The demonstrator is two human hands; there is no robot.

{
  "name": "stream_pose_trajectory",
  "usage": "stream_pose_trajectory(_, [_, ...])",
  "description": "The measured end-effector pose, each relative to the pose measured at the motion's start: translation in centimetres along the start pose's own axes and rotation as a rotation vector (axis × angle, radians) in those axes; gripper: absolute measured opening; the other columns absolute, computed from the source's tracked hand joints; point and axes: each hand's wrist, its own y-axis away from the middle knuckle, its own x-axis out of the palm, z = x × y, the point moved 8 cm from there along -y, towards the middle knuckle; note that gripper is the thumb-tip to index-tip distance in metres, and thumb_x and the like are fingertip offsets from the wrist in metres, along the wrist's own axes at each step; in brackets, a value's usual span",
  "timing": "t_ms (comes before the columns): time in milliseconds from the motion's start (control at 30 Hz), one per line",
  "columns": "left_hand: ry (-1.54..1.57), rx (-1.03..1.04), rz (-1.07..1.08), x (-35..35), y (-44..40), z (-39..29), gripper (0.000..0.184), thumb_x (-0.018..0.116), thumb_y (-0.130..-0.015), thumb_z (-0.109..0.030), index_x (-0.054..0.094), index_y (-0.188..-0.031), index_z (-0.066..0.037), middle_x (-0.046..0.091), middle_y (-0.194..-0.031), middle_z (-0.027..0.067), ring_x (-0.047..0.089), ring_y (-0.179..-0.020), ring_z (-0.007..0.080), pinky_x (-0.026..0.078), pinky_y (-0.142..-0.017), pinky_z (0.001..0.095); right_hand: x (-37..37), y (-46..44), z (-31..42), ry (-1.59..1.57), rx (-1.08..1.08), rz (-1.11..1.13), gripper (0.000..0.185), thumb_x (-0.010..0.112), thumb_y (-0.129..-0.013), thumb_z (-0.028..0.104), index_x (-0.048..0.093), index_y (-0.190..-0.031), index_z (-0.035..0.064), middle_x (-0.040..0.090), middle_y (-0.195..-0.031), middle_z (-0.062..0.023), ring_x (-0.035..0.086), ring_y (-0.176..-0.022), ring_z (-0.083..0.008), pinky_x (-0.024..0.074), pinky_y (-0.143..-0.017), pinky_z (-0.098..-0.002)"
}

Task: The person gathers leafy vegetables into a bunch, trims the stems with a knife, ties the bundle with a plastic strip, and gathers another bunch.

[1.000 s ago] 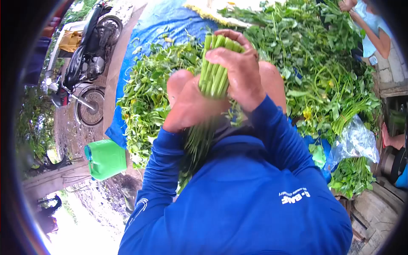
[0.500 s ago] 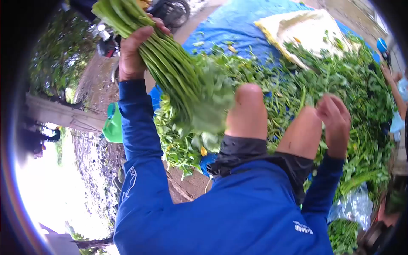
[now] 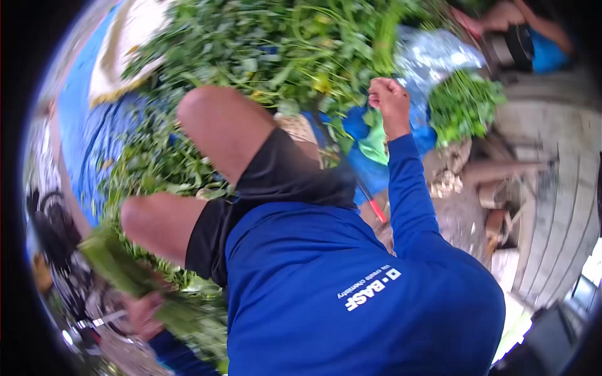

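Note:
My left hand (image 3: 145,315), blurred by motion, is wrapped round a bunch of long green leafy stems (image 3: 113,258) low on the left, beside my knee. The cut stem ends point up and left, while the leaves hang toward my waist. My right hand (image 3: 390,103) is raised on the other side with its fingers curled together; whether anything is between them I cannot make out. Behind it lie a crumpled clear plastic bag (image 3: 439,53) and a pile of leafy greens (image 3: 269,56). A smaller leafy bunch (image 3: 464,106) lies to its right.
Under the greens is a blue tarp (image 3: 81,119), with a white sack (image 3: 119,50) on it. A red-handled tool (image 3: 377,211) lies near my right hip. Wooden planks (image 3: 558,188) are at the right. Another person's limbs (image 3: 508,22) show at upper right. A motorcycle (image 3: 53,219) stands left.
My view has swung to the right. The left hand has brought the bunch down and back beside my knee. My right hand has shifted away from my knee toward the plastic bag.

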Motion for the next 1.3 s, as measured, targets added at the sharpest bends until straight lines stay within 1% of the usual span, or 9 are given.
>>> stream_pose_trajectory(233, [-0.238, -0.062, 0.347, 17.7, -5.2, 1.4, 0.057, 0.078, -0.068, -0.026, 0.063, -0.113, 0.004, 0.069, -0.082, 0.0141, 0.067, -0.071, 0.022, 0.055, -0.062, 0.0328, -19.1, 2.0, -15.7, 0.238, 0.225, -0.457, 0.018, 0.07, -0.093, 0.018, 0.079, -0.1, 0.0027, 0.076, -0.084, -0.0059, 0.071, -0.078, -0.0134, 0.0568, -0.07, -0.029])
stream_pose_trajectory(300, [-0.307, -0.034, 0.361, 19.3, -6.7, -0.9, 0.047, 0.078, -0.069, -0.026, 0.066, -0.104, 0.004, 0.069, -0.081, 0.0133, 0.067, -0.071, 0.0212, 0.054, -0.063, 0.0331, -21.4, 2.5, -19.5, 0.614, -0.017, -0.583, 0.019, 0.071, -0.09, 0.018, 0.08, -0.1, 0.005, 0.08, -0.091, -0.0096, 0.075, -0.084, -0.0198, 0.0601, -0.08, -0.0337])
stream_pose_trajectory(433, [-0.278, -0.141, 0.349, 22.3, -6.9, 0.6, 0.037, 0.075, -0.07, -0.023, 0.069, -0.097, 0.003, 0.07, -0.082, 0.0118, 0.066, -0.072, 0.0199, 0.053, -0.066, 0.0319, -19.0, 3.8, -21.6, 0.781, 0.135, -0.409, 0.016, 0.07, -0.09, 0.018, 0.082, -0.098, 0.0102, 0.081, -0.1, -0.0136, 0.078, -0.094, -0.0287, 0.0598, -0.09, -0.0374])
stream_pose_trajectory(500, [-0.312, -0.145, 0.409, 23.6, -6.8, 1.1, 0.033, 0.075, -0.072, -0.022, 0.07, -0.093, 0.003, 0.071, -0.083, 0.0107, 0.066, -0.073, 0.0192, 0.052, -0.067, 0.0302, -18.1, 3.0, -22.2, 0.846, -0.072, -0.372, 0.017, 0.067, -0.092, 0.017, 0.082, -0.099, 0.0119, 0.078, -0.099, -0.0144, 0.074, -0.097, -0.0343, 0.059, -0.09, -0.0424])
stream_pose_trajectory(833, [-0.351, -0.175, 0.37, 22.2, -7.1, 0.6, 0.031, 0.072, -0.074, -0.019, 0.071, -0.097, 0.003, 0.07, -0.084, 0.0089, 0.065, -0.075, 0.0189, 0.051, -0.069, 0.0301, -16.2, -1.9, -19.3, 1.054, -0.161, -0.017, 0.017, 0.067, -0.092, 0.025, 0.082, -0.095, 0.0168, 0.067, -0.11, -0.0154, 0.067, -0.109, -0.0361, 0.0543, -0.094, -0.0475])
stream_pose_trajectory(1000, [-0.284, -0.182, 0.381, 22.2, -7.5, 1.0, 0.03, 0.072, -0.074, -0.014, 0.071, -0.098, 0.003, 0.072, -0.085, 0.009, 0.067, -0.075, 0.0183, 0.053, -0.07, 0.0303, -17.5, 0.0, -15.7, 0.898, -0.353, -0.166, 0.015, 0.067, -0.094, 0.02, 0.075, -0.095, 0.0073, 0.075, -0.101, -0.0153, 0.072, -0.097, -0.0389, 0.0572, -0.088, -0.0452])
stream_pose_trajectory(1133, [-0.289, -0.19, 0.434, 22.9, -8.0, 0.9, 0.029, 0.073, -0.073, -0.013, 0.07, -0.097, 0.003, 0.073, -0.085, 0.0087, 0.068, -0.074, 0.0181, 0.055, -0.07, 0.0313, -19.0, 1.4, -14.9, 0.806, -0.108, -0.354, 0.022, 0.063, -0.097, 0.023, 0.073, -0.11, 0.008, 0.077, -0.105, -0.0214, 0.073, -0.099, -0.0452, 0.0574, -0.086, -0.0476])
stream_pose_trajectory(1233, [-0.322, -0.177, 0.444, 22.7, -8.3, 0.3, 0.03, 0.074, -0.073, -0.013, 0.069, -0.098, 0.002, 0.072, -0.084, 0.0086, 0.068, -0.074, 0.0181, 0.055, -0.07, 0.0312, -18.0, 2.2, -10.8, 0.708, -0.217, -0.451, 0.025, 0.062, -0.096, 0.021, 0.075, -0.113, 0.0095, 0.077, -0.105, -0.0213, 0.074, -0.099, -0.0421, 0.0576, -0.086, -0.0461])
stream_pose_trajectory(1300, [-0.282, -0.148, 0.458, 22.5, -8.5, 0.4, 0.032, 0.075, -0.072, -0.013, 0.069, -0.099, 0.002, 0.072, -0.084, 0.0081, 0.068, -0.074, 0.0178, 0.055, -0.071, 0.031, -17.5, 1.3, -10.0, 0.57, -0.146, -0.405, 0.026, 0.063, -0.094, 0.018, 0.076, -0.115, 0.0095, 0.078, -0.098, -0.0121, 0.073, -0.088, -0.0277, 0.0581, -0.081, -0.0383])
